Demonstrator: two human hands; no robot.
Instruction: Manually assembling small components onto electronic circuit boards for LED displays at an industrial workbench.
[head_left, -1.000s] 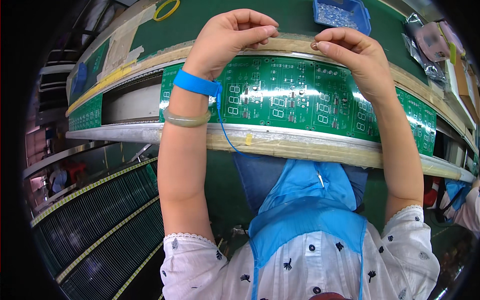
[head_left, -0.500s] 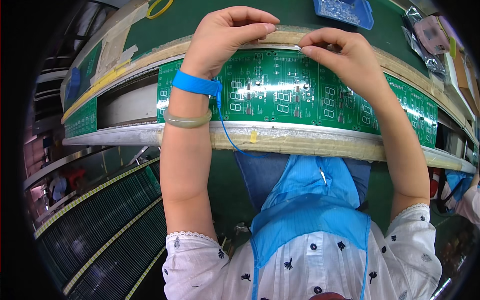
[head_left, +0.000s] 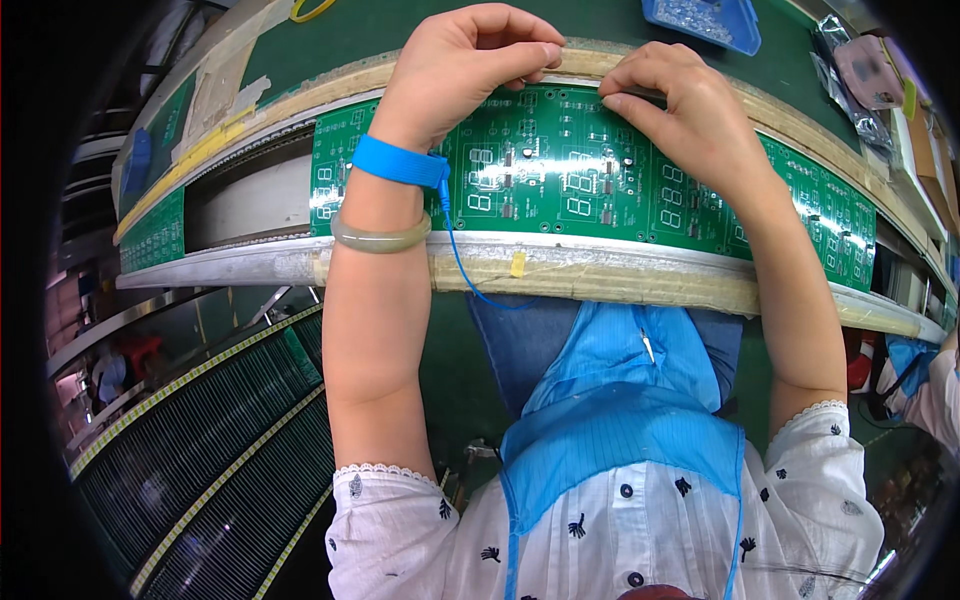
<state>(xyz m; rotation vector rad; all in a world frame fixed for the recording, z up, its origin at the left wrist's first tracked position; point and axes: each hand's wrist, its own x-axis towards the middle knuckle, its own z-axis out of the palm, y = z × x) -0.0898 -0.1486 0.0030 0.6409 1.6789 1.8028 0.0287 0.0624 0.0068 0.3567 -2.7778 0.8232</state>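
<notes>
Green circuit boards point(head_left: 545, 215) with white digit outlines and small soldered-on parts lie in a row along a rail in front of me. Over the far edge of the boards, my left hand point(head_left: 475, 60) is closed in a pinch, thumb against fingers; anything in it is too small to make out. A blue wrist strap point(head_left: 398, 163) with a cord and a pale bangle point(head_left: 380, 237) circle that arm. Just to its right, my right hand point(head_left: 685, 105) pinches thumb and forefinger together low over the board's far edge. What its fingertips hold is hidden.
Beyond the rail point(head_left: 590, 62) a blue tray point(head_left: 705, 22) holds many small clear parts. A pink pouch point(head_left: 868, 72) and plastic bags lie at the far right. Racks packed with boards point(head_left: 200, 440) stand at lower left. Another person's arm point(head_left: 935, 400) shows at the right edge.
The view has shifted slightly. My right fingertips sit a little lower against the board, and the tiny bright piece seen at them before no longer shows. My left hand stays pinched beside them.
</notes>
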